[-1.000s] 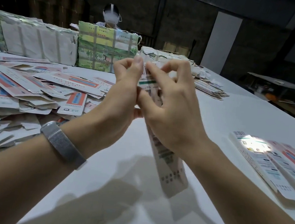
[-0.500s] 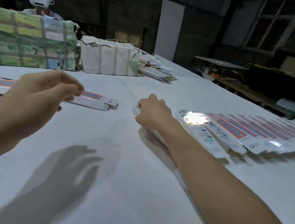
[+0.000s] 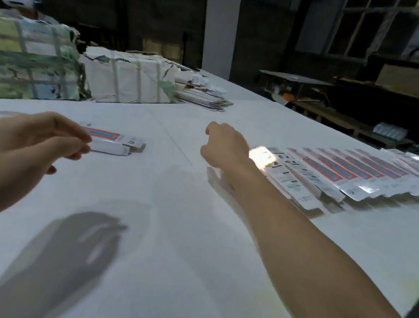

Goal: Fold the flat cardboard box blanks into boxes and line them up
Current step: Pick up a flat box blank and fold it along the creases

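Observation:
My right hand (image 3: 225,147) is curled over the far end of a long white folded box (image 3: 217,179), which shows as a blur under my wrist, low over the white table (image 3: 166,246). It is just left of a row of folded boxes (image 3: 333,171) lying side by side at the right. My left hand (image 3: 28,142) hovers at the left with its fingers loosely bent and nothing in them. Just beyond its fingertips lie a couple of flat box blanks (image 3: 115,142), white with red and blue print.
Wrapped bundles stand at the back: a green one (image 3: 24,64) and a white one (image 3: 128,80), with a low stack of blanks (image 3: 202,100) beside them. A person in a white headset (image 3: 19,0) sits behind the bundles. The table's right edge runs past the row.
Both hands were up together folding a box end. They have parted: the right hand carried the box down to the row, the left swung out empty, and my view turned right.

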A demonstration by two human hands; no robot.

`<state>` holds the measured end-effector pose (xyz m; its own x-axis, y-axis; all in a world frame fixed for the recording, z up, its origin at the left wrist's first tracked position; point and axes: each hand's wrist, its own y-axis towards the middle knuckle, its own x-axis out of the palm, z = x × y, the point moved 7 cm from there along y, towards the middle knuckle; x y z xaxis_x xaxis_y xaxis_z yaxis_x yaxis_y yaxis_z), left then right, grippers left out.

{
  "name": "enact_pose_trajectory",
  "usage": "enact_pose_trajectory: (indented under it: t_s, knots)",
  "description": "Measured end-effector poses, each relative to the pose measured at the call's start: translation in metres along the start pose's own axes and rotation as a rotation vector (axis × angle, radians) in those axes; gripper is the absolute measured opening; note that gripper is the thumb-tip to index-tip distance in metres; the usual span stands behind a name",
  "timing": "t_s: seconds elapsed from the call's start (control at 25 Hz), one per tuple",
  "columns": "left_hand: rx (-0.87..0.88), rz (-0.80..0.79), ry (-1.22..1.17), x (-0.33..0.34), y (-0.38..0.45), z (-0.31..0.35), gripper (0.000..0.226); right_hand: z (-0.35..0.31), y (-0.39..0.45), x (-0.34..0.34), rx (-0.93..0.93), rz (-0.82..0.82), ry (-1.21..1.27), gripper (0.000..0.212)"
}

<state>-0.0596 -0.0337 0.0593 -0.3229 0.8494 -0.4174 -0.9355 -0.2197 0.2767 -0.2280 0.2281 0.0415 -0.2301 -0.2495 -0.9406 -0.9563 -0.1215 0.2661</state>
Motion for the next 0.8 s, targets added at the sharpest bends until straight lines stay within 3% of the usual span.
enact_pose_trajectory:
  t_s: [0.16, 0.28, 0.36, 0.52, 0.8]
  knots:
    - [0.036, -0.008, 0.332, -0.016, -0.011, 0.0, 0.007, -0.1, -0.034, -0.008, -0.328, -0.053, 0.257, 0.017]
    - [-0.118, -0.098, 0.862, -0.035, -0.001, -0.031, 0.037, -0.147, -0.076, -0.016, -0.556, -0.024, 0.364, 0.009]
    - [-0.267, -0.078, 1.099, -0.06, -0.001, -0.052, 0.052, -0.161, -0.096, -0.014, -0.623, -0.049, 0.408, 0.01]
    - [-0.501, -0.046, 1.259, -0.096, -0.011, -0.085, 0.058, -0.167, -0.108, -0.002, -0.643, -0.095, 0.401, 0.013]
    - [-0.236, 0.008, 1.341, -0.079, 0.001, -0.063, 0.033, -0.165, -0.106, 0.002, -0.624, -0.095, 0.418, 0.016]
